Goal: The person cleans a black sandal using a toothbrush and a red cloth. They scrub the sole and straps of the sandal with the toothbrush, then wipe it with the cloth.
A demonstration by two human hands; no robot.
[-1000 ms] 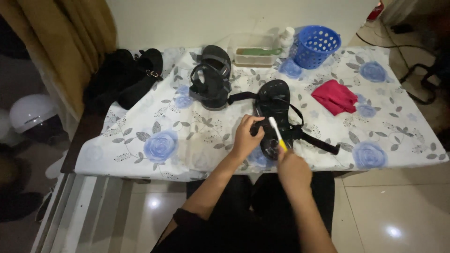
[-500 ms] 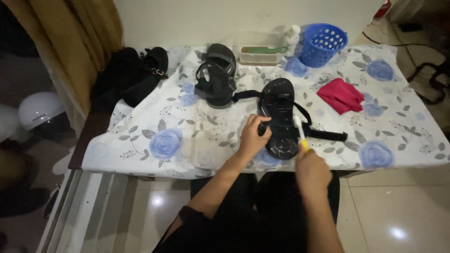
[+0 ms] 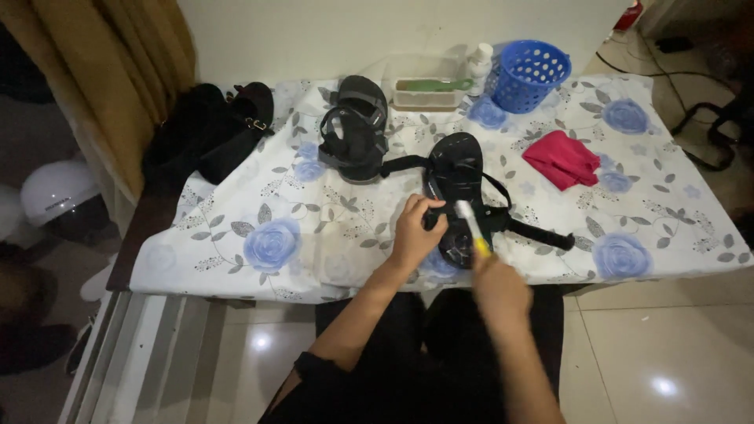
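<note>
At the far left, a mustard-yellow curtain (image 3: 118, 71) is seen hanging beside the table, and a white rounded helmet (image 3: 55, 192) is seen lower down near the floor. On the left end of the white tablecloth printed with blue roses (image 3: 275, 243), a heap of black bags or clothing (image 3: 200, 133) is laid. Further right, a black strapped sandal (image 3: 355, 129) is set toward the far side. The left hand (image 3: 416, 232) is closed on the near left edge of a second black strapped sandal with loose straps (image 3: 459, 169), which is placed near the middle of the table, close to the near edge. Just to the right, the right hand (image 3: 499, 286) is clamped around a white toothbrush with a yellow handle (image 3: 471, 224), whose head is held against the sandal's near part. On the far side, a clear rectangular plastic box with a green item inside (image 3: 428, 90) is found, then a small white bottle (image 3: 479, 59) and a blue perforated plastic basket (image 3: 530, 74). A folded red cloth (image 3: 561, 161) is laid to the right of the held sandal, well apart from it.
</note>
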